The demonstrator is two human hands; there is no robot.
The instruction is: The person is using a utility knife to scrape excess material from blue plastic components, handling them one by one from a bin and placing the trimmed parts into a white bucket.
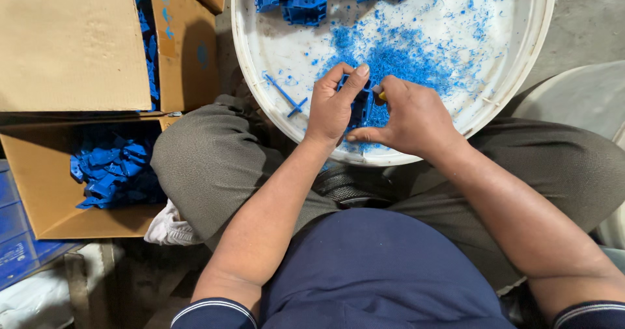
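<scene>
While both hands work together at the near rim of the white round tray [534, 36], a small blue plastic part [360, 104] sits pinched between them. Left hand [333, 104] clasps the part, thumb and fingers wrapped round it. Right hand [410, 117] is closed on a small tool with a yellowish end [381, 95], pressed against the part; blade hidden. Blue shavings [397, 59] lie scattered mid-tray, just beyond the hands. More blue parts [306, 7] heaped at the tray's far edge. Left of the tray, a cardboard box [39, 192] holds further blue pieces [114, 169]. Judgement: steady grip, short trimming strokes away from the fingers, keeping scrap falling inside the tray.
</scene>
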